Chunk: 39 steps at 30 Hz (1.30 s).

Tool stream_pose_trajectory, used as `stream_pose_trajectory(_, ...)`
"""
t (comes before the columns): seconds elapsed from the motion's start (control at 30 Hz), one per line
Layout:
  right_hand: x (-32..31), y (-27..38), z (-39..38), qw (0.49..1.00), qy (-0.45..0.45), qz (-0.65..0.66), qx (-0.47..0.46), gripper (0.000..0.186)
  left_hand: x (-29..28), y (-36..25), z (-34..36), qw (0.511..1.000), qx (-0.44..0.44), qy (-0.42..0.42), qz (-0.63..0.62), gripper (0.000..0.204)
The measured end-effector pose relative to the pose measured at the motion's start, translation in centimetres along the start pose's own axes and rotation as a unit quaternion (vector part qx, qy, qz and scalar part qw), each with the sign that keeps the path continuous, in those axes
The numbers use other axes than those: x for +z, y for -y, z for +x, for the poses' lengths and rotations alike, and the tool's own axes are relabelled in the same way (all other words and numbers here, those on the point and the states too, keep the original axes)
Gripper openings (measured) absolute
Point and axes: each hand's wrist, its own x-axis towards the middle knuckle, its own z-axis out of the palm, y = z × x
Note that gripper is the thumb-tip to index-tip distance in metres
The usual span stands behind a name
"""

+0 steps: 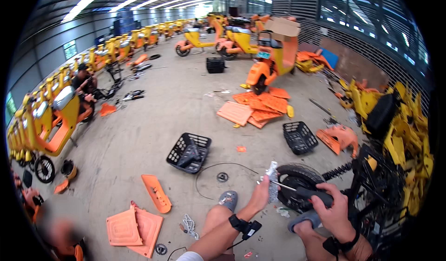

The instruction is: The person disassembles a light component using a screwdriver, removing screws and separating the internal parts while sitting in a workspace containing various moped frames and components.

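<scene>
In the head view, your left hand [261, 197] was clamped on a silvery piece [273, 193], and your right hand [335, 211] was wrapped round the dark handle of a screwdriver [288, 187]. The hands were apart, with the screwdriver's bare shaft spanning the gap between them. The silvery piece was up in front of you, between your knees and just to the left of a black wheel [302, 171] near the floor [139, 142].

To handle it well, you probably needed the shaft square to whatever the tip bore on, a firm left grip, and your left fingers out of the tip's line (a slip there would have run straight toward them). Steady pressure before any turning seemed wiser than force. Whether the tip was seated could not be told, as fingers and blur hid that spot.

The silvery piece looked narrow and longish, stood roughly upright, and was pale at its upper end, with a mottled, glinting surface lower down. The screwdriver had a slim, straight, bright shaft and a thick black handle, tilted slightly down toward your right.
</scene>
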Motion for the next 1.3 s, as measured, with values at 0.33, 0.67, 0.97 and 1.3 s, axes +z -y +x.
stream_pose_trajectory(0.33, 0.1, 1.0, 0.1, 0.998, 0.009, 0.029, 0.047, 0.034, -0.1, 0.9, 0.0, 0.993, -0.009, -0.039, 0.115, 0.076)
stream_pose_trajectory(0.67, 1.1, 0.2, 0.1, 0.999, -0.018, -0.012, -0.026, 0.047, -0.1, 0.3, -0.2, 0.993, -0.028, -0.012, 0.113, 0.075)
stream_pose_trajectory(0.97, 1.0, -0.2, 0.1, 0.989, 0.001, -0.025, -0.142, 0.055, -0.3, 0.7, -0.1, 0.987, -0.106, 0.087, 0.082, 0.069)
stream_pose_trajectory(1.3, 0.3, -1.2, -0.1, 0.993, -0.003, 0.021, -0.118, 0.056, 0.7, 0.7, 0.6, 0.985, -0.145, 0.041, 0.079, 0.081)
